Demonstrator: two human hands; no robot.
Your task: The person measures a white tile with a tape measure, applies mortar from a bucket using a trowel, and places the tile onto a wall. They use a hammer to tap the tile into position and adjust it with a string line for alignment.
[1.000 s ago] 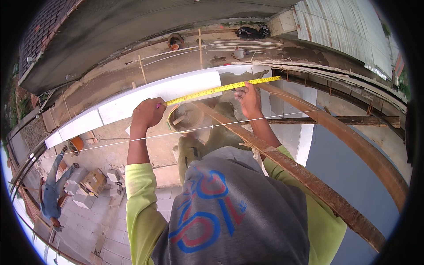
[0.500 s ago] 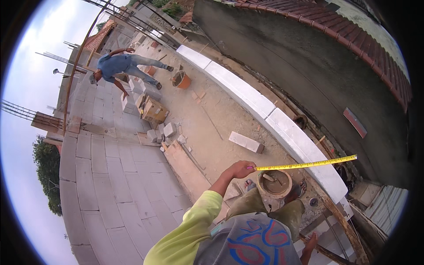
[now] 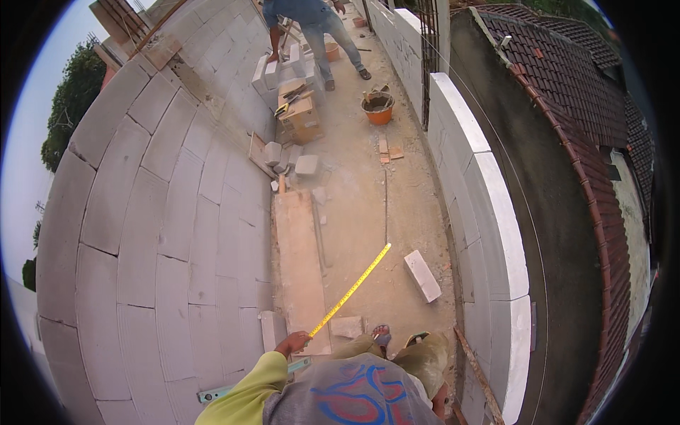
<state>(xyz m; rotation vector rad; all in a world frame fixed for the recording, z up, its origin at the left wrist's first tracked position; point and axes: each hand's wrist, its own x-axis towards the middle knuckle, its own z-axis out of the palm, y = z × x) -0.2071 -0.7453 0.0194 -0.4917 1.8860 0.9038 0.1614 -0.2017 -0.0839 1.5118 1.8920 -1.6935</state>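
My left hand point(image 3: 294, 343) is closed on a yellow tape measure point(image 3: 352, 289), its blade stretched out forward and to the right over the floor. The case is hidden in my hand. Below my left forearm lies a teal spirit level point(image 3: 210, 394), partly covered by my sleeve. Only a sliver of my right hand point(image 3: 440, 401) shows low beside my right knee; its fingers are hidden. A loose pale block point(image 3: 423, 276) lies on the floor past the tape's free end.
Block walls rise on the left point(image 3: 170, 283) and right point(image 3: 511, 262). A plank point(image 3: 301, 262) lies along the left wall. Farther on stand a cardboard box point(image 3: 301, 117), an orange bucket point(image 3: 377, 108) and another person point(image 3: 319, 35). A wooden pole point(image 3: 482, 379) leans at lower right.
The tape in my left hand has swung from across the right wall's top to point forward over the floor. My view has turned, and the bucket by my feet is now mostly hidden.
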